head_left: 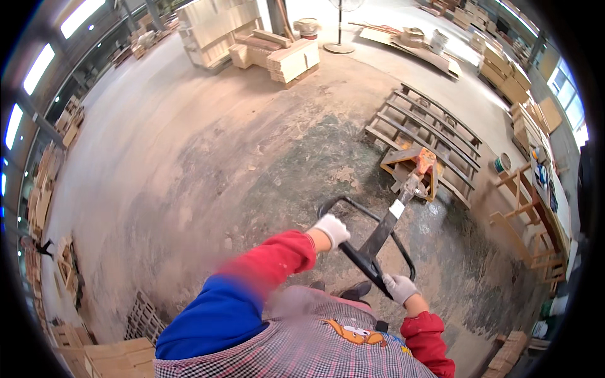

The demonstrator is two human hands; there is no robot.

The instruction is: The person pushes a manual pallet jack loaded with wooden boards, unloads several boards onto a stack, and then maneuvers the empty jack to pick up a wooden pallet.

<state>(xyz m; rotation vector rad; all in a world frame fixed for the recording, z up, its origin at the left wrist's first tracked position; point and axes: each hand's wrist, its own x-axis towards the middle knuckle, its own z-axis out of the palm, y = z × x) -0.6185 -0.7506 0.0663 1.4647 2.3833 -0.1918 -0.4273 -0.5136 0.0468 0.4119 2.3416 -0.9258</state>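
Both my hands wear white gloves and grip the black loop handle (364, 259) of a pallet jack. My left hand (332, 230) is closed around the handle's left end. At its right end, nearer my body, my right hand (401, 288) is wrapped round the bar. From the loop a dark shaft slopes away to the jack's worn orange body (425, 162). Just beyond stands a wooden slatted pallet (435, 129) at the jack's far end. The jack's forks are mostly hidden by the slats.
Stacked pale boards (294, 62) stand at the far left of centre, near a round-based stand (339, 48). A wooden workbench (548, 205) lines the right side, with a bucket (502, 163) beside it. Behind on the left are a dark slatted crate (144, 317) and cardboard (120, 359).
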